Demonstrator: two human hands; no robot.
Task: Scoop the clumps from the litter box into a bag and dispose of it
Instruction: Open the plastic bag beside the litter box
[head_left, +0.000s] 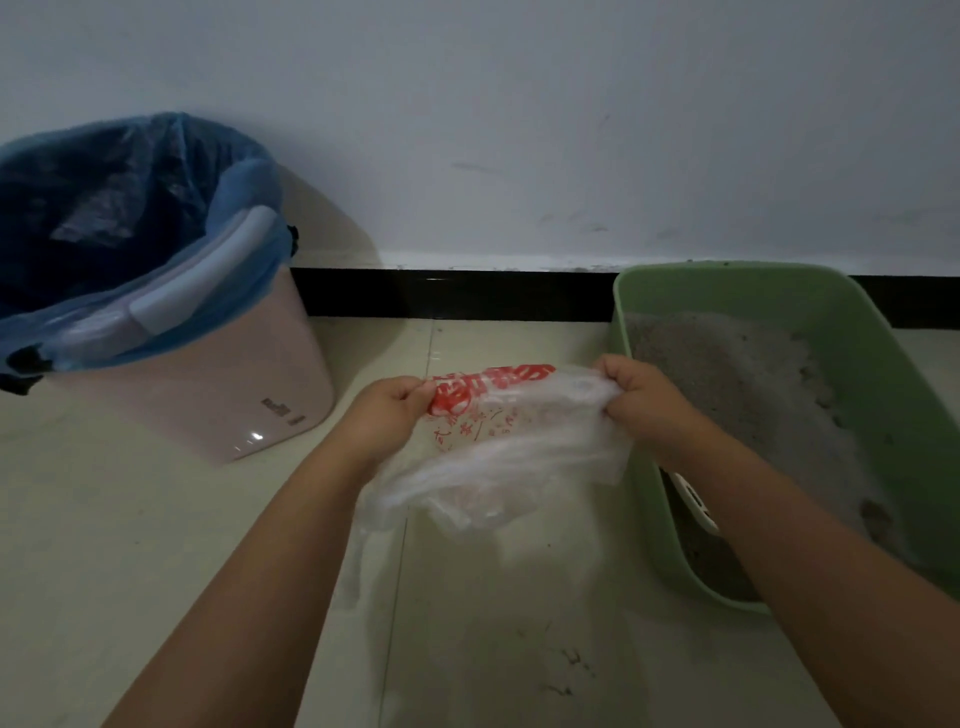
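Fingers pinch bag; litter box holds litter.

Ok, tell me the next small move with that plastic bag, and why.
Probably pull the two hands apart to open the bag's mouth. The left hand and right hand both pinch the top edge of the thin white plastic bag, which hangs crumpled and looks closed. The white scoop lies untouched in the green litter box, so nothing can go in yet.
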